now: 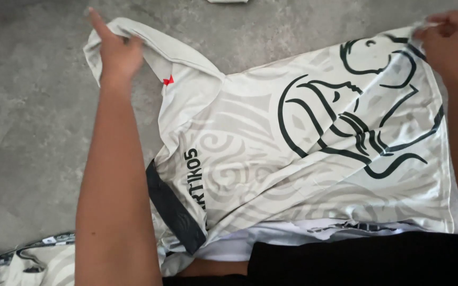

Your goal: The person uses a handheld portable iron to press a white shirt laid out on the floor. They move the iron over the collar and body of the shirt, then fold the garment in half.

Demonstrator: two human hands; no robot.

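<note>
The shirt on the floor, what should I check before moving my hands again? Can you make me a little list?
1. Left hand grips the sleeve: ok.
2. Right hand pinches the shirt's far edge: ok.
3. Shirt spread flat: not ok, wrinkles near the dark collar.
4. Grey floor beneath clean: cannot tell.
5. Nothing lying on the shirt: ok.
6. Patterned cloth at lower left kept apart: ok.

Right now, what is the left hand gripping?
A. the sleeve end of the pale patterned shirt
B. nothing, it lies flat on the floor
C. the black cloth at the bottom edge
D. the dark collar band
A: the left hand pinches the sleeve end of the pale shirt, far from the dark collar band, while the right hand holds the opposite edge.
</note>
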